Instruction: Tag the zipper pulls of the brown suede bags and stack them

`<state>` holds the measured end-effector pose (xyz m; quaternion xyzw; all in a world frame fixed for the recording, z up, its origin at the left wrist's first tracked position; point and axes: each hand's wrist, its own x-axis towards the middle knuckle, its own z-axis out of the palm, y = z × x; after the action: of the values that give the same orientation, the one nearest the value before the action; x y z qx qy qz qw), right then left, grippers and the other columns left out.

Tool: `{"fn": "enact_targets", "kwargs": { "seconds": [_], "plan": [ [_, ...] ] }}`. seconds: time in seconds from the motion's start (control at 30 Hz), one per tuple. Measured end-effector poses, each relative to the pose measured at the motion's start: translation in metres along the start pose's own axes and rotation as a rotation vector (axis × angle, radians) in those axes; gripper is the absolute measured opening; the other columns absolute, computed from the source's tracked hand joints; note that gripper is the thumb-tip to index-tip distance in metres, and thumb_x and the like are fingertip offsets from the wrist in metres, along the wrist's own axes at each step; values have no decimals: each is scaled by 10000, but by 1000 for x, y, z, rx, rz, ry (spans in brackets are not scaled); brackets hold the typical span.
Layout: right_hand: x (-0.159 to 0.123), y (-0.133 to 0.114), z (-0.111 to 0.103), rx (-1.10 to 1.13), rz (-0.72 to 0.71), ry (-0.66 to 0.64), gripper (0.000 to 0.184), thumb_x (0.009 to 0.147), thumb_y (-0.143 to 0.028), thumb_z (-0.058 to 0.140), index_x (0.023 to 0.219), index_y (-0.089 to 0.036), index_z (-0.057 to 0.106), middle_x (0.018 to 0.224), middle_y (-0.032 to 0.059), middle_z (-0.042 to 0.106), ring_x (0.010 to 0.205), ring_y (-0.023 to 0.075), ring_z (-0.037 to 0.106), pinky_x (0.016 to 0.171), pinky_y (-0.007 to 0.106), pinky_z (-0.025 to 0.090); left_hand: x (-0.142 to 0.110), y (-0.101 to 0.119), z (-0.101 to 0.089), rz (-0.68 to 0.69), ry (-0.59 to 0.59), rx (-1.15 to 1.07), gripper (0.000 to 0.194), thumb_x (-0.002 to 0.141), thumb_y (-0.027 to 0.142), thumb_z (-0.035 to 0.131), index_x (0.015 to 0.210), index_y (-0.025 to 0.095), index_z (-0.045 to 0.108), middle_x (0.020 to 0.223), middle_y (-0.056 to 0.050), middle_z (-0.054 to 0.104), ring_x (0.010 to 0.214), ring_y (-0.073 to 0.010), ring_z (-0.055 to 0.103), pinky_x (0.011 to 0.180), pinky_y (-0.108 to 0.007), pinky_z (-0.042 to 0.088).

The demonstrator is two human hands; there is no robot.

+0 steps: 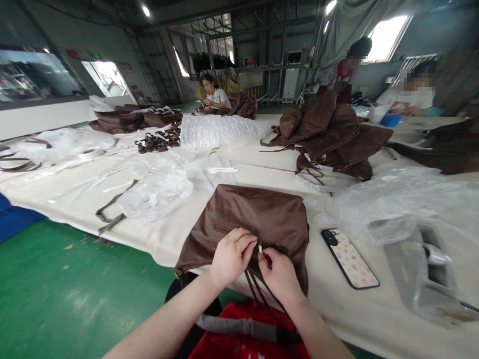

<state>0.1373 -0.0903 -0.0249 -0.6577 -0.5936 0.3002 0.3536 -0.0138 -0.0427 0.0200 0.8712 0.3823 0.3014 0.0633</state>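
Note:
A brown handbag (258, 209) lies at the table's front edge, its lower part hanging toward my lap. Across its face runs a zip, and a small zip pull (260, 248) with a white wrap sticks up near the zip's right end. My right hand (279, 274) is closed, thumb and finger pinching that pull. From the left, my left hand (232, 255) pinches the handbag beside the zip's end; its fingertips partly hide the spot. Thin brown cords (256, 286) dangle below my hands. A strap in pale wrapping (239, 326) crosses my lap.
To the right lie a phone (352, 259) and clear plastic bags (404, 204). More brown bags (333, 129) are piled behind. Bubble wrap (224, 130), crumpled plastic (157, 192) and a dark strip (112, 209) lie leftward. Several people sit or stand beyond.

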Motion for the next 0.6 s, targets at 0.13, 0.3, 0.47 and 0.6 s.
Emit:
{"fn": "enact_targets", "kwargs": {
  "seconds": [0.13, 0.3, 0.47, 0.6],
  "plan": [
    [-1, 6, -9, -403, -114, 73, 130, 865, -180, 492, 850, -176, 621, 755, 52, 687, 682, 175, 642, 581, 246, 354, 41, -1, -1, 184, -294, 230, 110, 884, 267, 586, 866, 174, 641, 896, -51, 628, 867, -197, 595, 795, -329, 526],
    [-2, 16, -6, -526, -129, 175, 183, 944, -222, 454, 862, -170, 608, 729, 46, 676, 628, 170, 640, 551, 260, 333, 72, 19, 6, 311, -537, 481, 69, 854, 145, 563, 864, 119, 625, 890, -107, 612, 800, -236, 609, 657, -341, 529],
    [0, 27, -4, -435, -139, 226, 166, 948, -202, 457, 909, -178, 616, 792, 47, 697, 681, 173, 661, 584, 255, 371, 70, 28, 12, 383, -627, 562, 140, 850, 94, 485, 900, 80, 616, 905, -151, 604, 778, -255, 611, 567, -328, 508],
    [0, 29, -3, -406, -165, 232, 204, 966, -185, 413, 970, -176, 616, 812, 56, 703, 706, 178, 677, 604, 256, 399, 65, 15, 18, 324, -506, 424, 111, 828, 151, 514, 831, 131, 623, 883, -109, 620, 796, -230, 604, 680, -338, 521]
  ]
}}
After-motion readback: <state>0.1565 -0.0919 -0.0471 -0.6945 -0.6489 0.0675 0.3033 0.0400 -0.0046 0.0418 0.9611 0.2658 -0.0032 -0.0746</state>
